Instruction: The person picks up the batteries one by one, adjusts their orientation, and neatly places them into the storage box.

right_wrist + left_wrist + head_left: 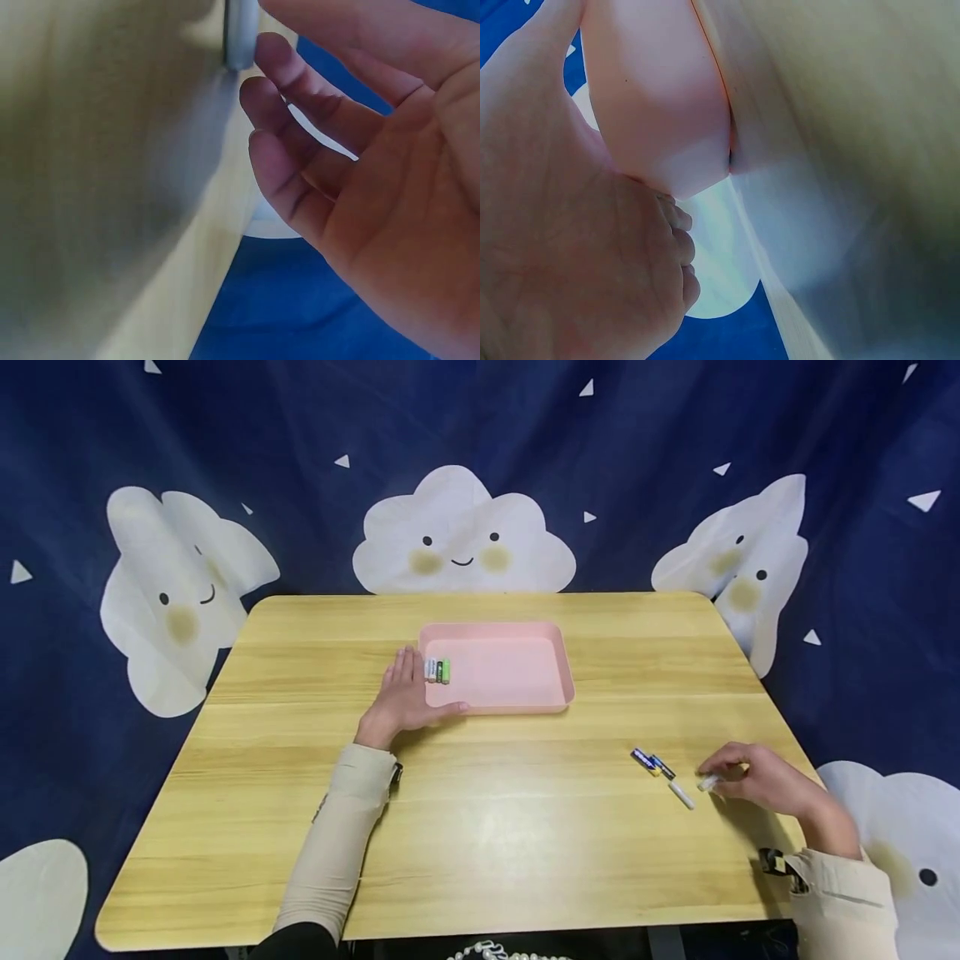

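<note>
My left hand (405,697) lies with straight fingers along the left side of a shallow pink tray (525,708), its thumb on the near rim. In the left wrist view the palm touches the tray's corner. Several batteries, white, dark and green (446,672), stand in a row inside the tray at its left wall. At the right of the table my right hand (761,777) pinches a whitish battery (708,782) by thumb and fingertips. The right wrist view shows this battery (241,34) just above or on the wood; which, I cannot tell.
Left of my right hand lie two blue batteries (645,762) close together and a white battery (681,794). The wooden table (525,827) has its far edge near a dark blue curtain (480,410) with cloud prints.
</note>
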A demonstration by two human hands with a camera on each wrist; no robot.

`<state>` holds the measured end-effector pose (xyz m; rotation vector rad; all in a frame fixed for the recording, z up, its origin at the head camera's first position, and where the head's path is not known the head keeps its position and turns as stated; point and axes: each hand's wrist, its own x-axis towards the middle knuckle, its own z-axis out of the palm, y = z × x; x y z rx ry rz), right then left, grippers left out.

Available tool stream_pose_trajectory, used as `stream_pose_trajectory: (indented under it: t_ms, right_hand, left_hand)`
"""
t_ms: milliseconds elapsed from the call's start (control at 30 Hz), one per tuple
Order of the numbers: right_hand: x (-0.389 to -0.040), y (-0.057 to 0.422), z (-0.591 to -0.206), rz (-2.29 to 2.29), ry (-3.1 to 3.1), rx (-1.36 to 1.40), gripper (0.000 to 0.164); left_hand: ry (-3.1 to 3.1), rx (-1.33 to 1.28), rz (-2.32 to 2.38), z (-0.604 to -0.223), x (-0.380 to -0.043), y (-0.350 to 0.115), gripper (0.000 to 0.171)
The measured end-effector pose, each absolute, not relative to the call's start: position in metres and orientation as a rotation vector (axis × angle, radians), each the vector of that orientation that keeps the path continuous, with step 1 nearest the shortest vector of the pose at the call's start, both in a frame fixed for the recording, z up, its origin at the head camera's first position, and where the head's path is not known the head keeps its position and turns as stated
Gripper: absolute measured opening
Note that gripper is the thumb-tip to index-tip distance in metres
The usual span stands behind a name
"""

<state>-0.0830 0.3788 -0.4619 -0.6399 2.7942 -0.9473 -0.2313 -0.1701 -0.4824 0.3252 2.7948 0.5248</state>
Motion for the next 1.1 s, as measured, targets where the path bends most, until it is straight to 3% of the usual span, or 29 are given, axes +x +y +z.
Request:
stream_pose_trajectory:
  t_ms: [300,533,900,1100]
  right_hand:
    - [-0.079,0.377,-0.474,-0.912,2.811,-0.467,0.013]
    - [-0.079,0.37,-0.475,-0.876,2.803,-0.293,0.027]
    - [-0.074,0.364,-0.474,-0.909,2.774,-0.308,0.044]
    - [-0.077,0.36,-0.471,-0.865,2.784,-0.293,0.041]
  left_hand:
    - [2.796,0.337,0.555,-0.486,-0.229,-0.169,0.141]
    - [2.797,0.318,0.5,-0.492,-0.232,-0.169,0.144]
    - [2.8,0.327,0.547,-0.483,-0.227,-0.169,0.141]
    - [2.815,0.323,0.539,-0.481,-0.226,-0.17,0.14]
